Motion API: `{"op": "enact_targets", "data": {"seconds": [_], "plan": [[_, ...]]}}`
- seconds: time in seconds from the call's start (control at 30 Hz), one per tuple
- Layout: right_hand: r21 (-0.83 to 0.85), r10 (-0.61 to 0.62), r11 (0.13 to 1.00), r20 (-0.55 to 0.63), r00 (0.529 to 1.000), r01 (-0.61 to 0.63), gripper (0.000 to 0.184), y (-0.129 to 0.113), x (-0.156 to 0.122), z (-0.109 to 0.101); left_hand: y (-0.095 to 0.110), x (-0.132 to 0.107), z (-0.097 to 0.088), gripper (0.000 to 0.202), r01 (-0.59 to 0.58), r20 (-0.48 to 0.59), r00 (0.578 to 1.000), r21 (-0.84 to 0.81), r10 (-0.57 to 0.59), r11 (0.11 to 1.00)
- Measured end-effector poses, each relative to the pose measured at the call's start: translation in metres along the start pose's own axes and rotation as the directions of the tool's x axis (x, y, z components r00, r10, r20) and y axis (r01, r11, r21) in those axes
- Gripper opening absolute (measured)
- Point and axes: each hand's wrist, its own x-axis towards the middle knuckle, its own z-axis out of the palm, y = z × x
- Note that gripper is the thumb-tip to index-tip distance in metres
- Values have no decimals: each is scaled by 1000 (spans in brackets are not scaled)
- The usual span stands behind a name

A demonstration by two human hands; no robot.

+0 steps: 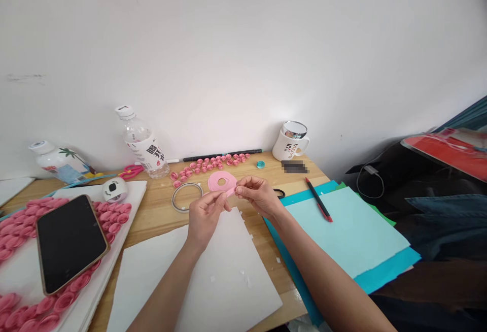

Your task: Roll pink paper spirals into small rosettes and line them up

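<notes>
Between my fingertips is a narrow pink paper strip point(230, 192), held above a white sheet point(224, 271). My left hand point(205, 216) pinches its left part, and my right hand point(259, 195) pinches the right end, where any rolled part is hidden by the fingers. Just behind my hands lies a pink paper spiral point(218, 180) with a hole in its middle. A roll of tape point(186, 197) rests flat to the left of it. Several small rolled pink paper roses point(205, 164) sit in rows farther back.
At left, a phone point(72, 243) lies on a board covered with pink roses point(64, 301). A water bottle point(146, 149), pink scissors point(131, 171) and a mug point(289, 144) stand or lie along the wall. Blue paper sheets point(342, 235) with a red-black pen point(318, 200) are at right.
</notes>
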Motion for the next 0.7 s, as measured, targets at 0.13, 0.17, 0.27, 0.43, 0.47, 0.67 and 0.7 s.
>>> {"op": "enact_targets", "data": {"seconds": [0.13, 0.17, 0.27, 0.43, 0.47, 0.67, 0.7], "plan": [[31, -6, 1000, 9, 1000, 6, 12, -1, 0, 1, 1, 0, 0, 22, 10, -13, 1000, -11, -10, 1000], [30, 3, 1000, 20, 1000, -4, 12, -2, -1, 1, 1, 0, 0, 22, 17, -15, 1000, -18, -17, 1000], [23, 22, 999, 48, 999, -23, 15, -3, -1, 1, 0, 0, 0, 23, 32, -17, 999, -40, -32, 999], [19, 7, 1000, 15, 1000, -8, 14, -2, 0, -2, -1, -1, 0, 23, 23, -7, 1000, -33, -23, 999], [11, 2, 1000, 10, 1000, -2, 13, -1, 0, -2, -1, -1, 0, 23, 25, -6, 1000, -27, -25, 999], [22, -30, 999, -7, 1000, 30, 13, 0, 1, -1, -1, -1, 0, 24, 14, -14, 1000, 6, -14, 1000], [34, -31, 999, -10, 999, 31, 12, -1, 1, -1, -1, -1, 0, 23, 12, -17, 1000, -5, -12, 1000]]}}
